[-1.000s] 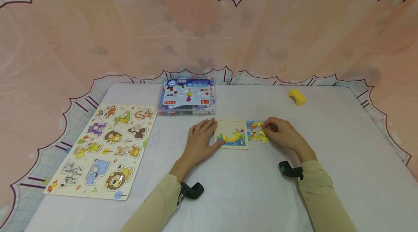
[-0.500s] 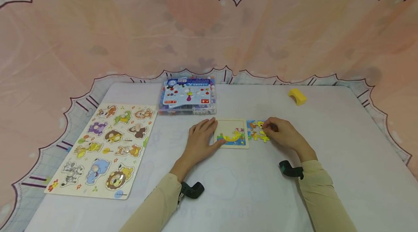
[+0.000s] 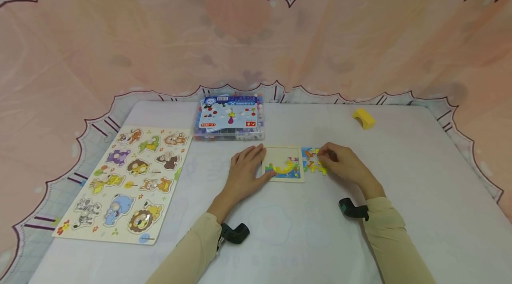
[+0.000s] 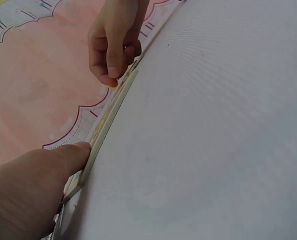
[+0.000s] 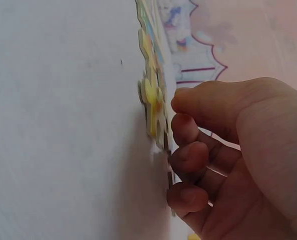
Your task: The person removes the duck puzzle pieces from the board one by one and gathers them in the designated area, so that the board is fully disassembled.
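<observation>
Right hand (image 3: 344, 164) has shifted slightly left since the earlier head frame, further over the loose jigsaw pieces (image 3: 311, 166); left hand (image 3: 246, 170) and jigsaw tray (image 3: 282, 153) show no clear change.

Layout, left to right: animal puzzle board (image 3: 124, 186) flat at the left of the bench (image 3: 280, 230). Clear plastic box (image 3: 230, 117) with a blue label, behind the left hand. Left hand: fingers extended and slightly spread at the tray's left edge, thumb on its near edge, steadying it by contact. Tray: lower part filled with fitted pieces (image 3: 285, 170), blue below a yellow curve; upper part bare. Loose pieces lie just right of the tray's right edge, on the bench. Right hand: fingers curled, thumb and index tips nearly together at the right side of these pieces; cannot tell whether one is pinched, tips being hidden. Yellow arch block (image 3: 364, 118) stands well apart, far right.

Handling (judged): pieces probably light, thin, stiff, wood or card; knobs likely the weak points. Best hold: opposite edges of the body, between thumb and index fingertip. Tray likely light enough to slide if unbraced; brace it at the rim.
</observation>
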### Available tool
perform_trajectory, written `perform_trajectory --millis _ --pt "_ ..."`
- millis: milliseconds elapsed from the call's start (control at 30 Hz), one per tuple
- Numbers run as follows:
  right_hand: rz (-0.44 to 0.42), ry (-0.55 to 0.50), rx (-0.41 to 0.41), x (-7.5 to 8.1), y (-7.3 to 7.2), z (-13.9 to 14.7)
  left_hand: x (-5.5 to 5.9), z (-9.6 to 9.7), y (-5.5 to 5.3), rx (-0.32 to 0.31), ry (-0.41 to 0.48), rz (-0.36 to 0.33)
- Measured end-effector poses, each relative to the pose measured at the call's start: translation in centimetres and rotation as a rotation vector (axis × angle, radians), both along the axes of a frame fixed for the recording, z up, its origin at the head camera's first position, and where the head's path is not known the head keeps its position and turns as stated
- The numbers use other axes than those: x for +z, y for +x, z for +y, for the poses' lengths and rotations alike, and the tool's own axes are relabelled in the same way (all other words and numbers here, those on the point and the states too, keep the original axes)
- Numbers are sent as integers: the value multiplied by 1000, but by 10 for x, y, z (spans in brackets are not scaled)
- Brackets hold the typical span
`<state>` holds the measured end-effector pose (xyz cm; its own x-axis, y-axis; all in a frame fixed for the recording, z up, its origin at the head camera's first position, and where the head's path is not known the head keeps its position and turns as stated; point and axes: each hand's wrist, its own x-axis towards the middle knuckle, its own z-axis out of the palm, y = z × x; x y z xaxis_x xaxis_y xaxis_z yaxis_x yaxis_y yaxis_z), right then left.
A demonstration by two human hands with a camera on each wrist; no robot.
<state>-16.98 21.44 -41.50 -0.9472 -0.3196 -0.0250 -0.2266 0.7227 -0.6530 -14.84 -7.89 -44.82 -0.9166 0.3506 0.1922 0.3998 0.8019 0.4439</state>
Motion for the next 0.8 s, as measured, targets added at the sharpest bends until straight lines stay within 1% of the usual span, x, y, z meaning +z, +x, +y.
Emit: perform_trajectory --millis 133,233,400,533,667,800 --pt "3 6 4 -1 0 -7 0 0 0 -1 4 -2" --pt "21 9 11 -1 1 -13 1 0 0 -1 4 -5" --pt "67 -6 51 0 3 -24 0 0 -1 -1 3 8" --pt "116 -1 85 -2 5 -34 0 0 -1 -3 0 6" --pt "144 24 98 -4 7 -42 -1 -1 -2 -4 -9 9" --pt "136 69 97 -5 8 -49 -1 0 -2 -6 -11 17"
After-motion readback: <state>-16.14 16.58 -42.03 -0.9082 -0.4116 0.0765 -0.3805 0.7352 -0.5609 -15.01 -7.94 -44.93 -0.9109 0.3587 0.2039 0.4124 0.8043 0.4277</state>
